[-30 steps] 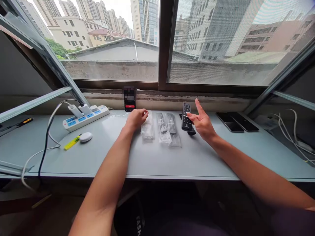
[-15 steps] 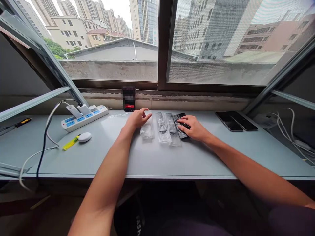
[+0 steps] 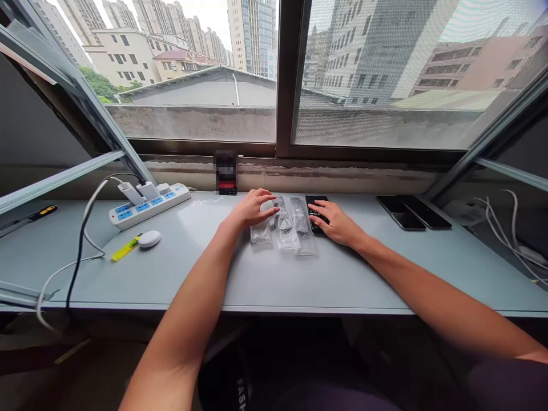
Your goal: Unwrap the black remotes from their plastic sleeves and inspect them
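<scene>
While the right hand (image 3: 336, 224) lay over a black remote (image 3: 315, 212), the left hand (image 3: 252, 210) was spread above a row of plastic bags (image 3: 286, 234) on the tabletop (image 3: 274, 285).
The remote lay just right of the bags, its long axis running away from the person toward the window (image 3: 285, 85), and the right hand was the nearer one. That hand was partly curled, its fingers (image 3: 322, 212) draped across the remote's top; the view did not show whether it gripped. The left hand was open, covering the upper part of the shortest bag (image 3: 261, 234), its fingertips (image 3: 273, 211) reaching toward the middle bag, which held a grey remote. Contact with the bags could not be told.
</scene>
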Demonstrator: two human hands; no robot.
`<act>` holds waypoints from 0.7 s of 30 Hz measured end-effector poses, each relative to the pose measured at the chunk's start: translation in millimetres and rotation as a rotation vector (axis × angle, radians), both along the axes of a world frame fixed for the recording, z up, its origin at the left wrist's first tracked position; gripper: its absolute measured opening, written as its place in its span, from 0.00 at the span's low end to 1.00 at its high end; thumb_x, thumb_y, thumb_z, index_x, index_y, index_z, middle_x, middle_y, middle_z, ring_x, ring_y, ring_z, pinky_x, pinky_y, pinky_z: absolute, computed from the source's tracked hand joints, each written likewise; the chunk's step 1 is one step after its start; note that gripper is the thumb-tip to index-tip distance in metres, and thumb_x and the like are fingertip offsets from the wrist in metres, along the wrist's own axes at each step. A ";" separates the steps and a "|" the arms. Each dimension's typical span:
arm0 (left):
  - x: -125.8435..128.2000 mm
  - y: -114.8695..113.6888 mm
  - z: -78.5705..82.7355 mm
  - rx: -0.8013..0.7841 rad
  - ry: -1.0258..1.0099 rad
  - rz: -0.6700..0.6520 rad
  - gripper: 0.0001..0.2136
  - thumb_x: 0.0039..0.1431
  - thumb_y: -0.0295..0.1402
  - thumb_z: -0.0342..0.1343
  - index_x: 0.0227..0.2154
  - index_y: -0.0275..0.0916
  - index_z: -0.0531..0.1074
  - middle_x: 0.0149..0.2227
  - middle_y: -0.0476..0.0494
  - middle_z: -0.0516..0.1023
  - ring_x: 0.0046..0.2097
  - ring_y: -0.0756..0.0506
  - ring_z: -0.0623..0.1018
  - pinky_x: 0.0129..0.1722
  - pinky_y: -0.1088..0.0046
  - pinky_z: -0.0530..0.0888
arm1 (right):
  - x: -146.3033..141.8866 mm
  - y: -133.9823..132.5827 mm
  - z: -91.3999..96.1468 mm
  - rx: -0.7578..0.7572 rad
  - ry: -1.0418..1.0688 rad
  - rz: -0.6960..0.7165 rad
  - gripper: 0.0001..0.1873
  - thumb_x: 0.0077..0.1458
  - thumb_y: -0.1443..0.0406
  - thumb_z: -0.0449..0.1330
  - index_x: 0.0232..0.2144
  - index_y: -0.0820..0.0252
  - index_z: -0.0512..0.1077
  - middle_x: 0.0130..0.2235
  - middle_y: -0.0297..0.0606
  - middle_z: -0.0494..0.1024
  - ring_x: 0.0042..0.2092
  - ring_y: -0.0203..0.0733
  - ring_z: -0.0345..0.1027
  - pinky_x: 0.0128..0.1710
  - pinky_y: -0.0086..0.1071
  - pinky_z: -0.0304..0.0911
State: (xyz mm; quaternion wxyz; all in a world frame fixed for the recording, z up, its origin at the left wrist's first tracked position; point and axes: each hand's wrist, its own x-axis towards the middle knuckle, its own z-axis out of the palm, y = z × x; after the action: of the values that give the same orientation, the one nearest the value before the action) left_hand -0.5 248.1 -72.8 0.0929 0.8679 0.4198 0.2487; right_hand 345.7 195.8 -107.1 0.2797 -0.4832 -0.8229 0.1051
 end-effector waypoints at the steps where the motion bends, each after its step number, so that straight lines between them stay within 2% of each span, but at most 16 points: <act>1: 1.7 -0.8 -0.7 -0.024 0.008 -0.012 0.29 0.72 0.57 0.58 0.65 0.45 0.80 0.67 0.37 0.76 0.68 0.32 0.72 0.74 0.50 0.67 | -0.5 0.4 0.3 0.021 0.013 0.010 0.32 0.76 0.45 0.54 0.70 0.52 0.76 0.73 0.54 0.71 0.77 0.71 0.57 0.76 0.69 0.54; 4: 4.3 -1.6 -3.4 -0.102 0.017 -0.012 0.34 0.71 0.61 0.57 0.68 0.42 0.78 0.70 0.34 0.74 0.72 0.31 0.70 0.76 0.52 0.64 | -3.2 -3.2 7.0 0.098 0.039 0.142 0.29 0.72 0.43 0.62 0.63 0.52 0.81 0.68 0.54 0.76 0.77 0.73 0.55 0.75 0.72 0.54; 7: 4.5 -1.1 -5.5 -0.148 0.012 0.002 0.37 0.69 0.64 0.56 0.69 0.41 0.76 0.71 0.34 0.74 0.73 0.31 0.71 0.75 0.53 0.65 | -8.7 -11.6 17.8 0.160 0.053 0.347 0.29 0.59 0.42 0.75 0.54 0.51 0.83 0.58 0.51 0.80 0.72 0.70 0.62 0.73 0.67 0.60; 9: 4.6 -0.9 -6.4 -0.151 0.003 0.005 0.38 0.69 0.65 0.55 0.69 0.41 0.76 0.71 0.33 0.74 0.72 0.31 0.72 0.75 0.53 0.65 | -13.1 -16.8 23.1 0.192 0.062 0.417 0.26 0.56 0.46 0.79 0.51 0.50 0.83 0.54 0.49 0.81 0.68 0.67 0.66 0.71 0.63 0.64; 15: 4.5 -1.2 -7.8 -0.147 -0.013 0.015 0.40 0.68 0.65 0.55 0.69 0.39 0.76 0.71 0.32 0.75 0.73 0.31 0.72 0.75 0.54 0.66 | -22.5 -21.7 23.0 0.248 0.105 0.469 0.03 0.69 0.61 0.69 0.45 0.50 0.82 0.45 0.44 0.85 0.61 0.60 0.73 0.63 0.58 0.71; 18: 3.5 -0.8 -8.3 -0.160 -0.009 0.023 0.40 0.68 0.65 0.56 0.69 0.39 0.75 0.71 0.33 0.74 0.73 0.31 0.72 0.75 0.54 0.66 | -24.8 -22.7 22.5 0.257 0.142 0.473 0.03 0.71 0.63 0.67 0.42 0.51 0.82 0.43 0.42 0.85 0.57 0.58 0.76 0.61 0.55 0.72; 21: 2.5 0.9 -8.8 -0.154 -0.002 0.026 0.39 0.69 0.64 0.56 0.70 0.39 0.74 0.71 0.33 0.75 0.72 0.31 0.72 0.74 0.54 0.67 | -26.8 -26.4 25.5 0.251 0.205 0.397 0.05 0.72 0.63 0.65 0.41 0.50 0.82 0.41 0.41 0.86 0.50 0.54 0.77 0.53 0.50 0.74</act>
State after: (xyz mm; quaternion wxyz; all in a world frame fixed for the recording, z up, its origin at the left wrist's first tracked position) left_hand 1.9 249.0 -81.6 0.1565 0.8524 0.4488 0.2179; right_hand 319.0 169.4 -81.7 0.3932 -0.2604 -0.8758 0.1033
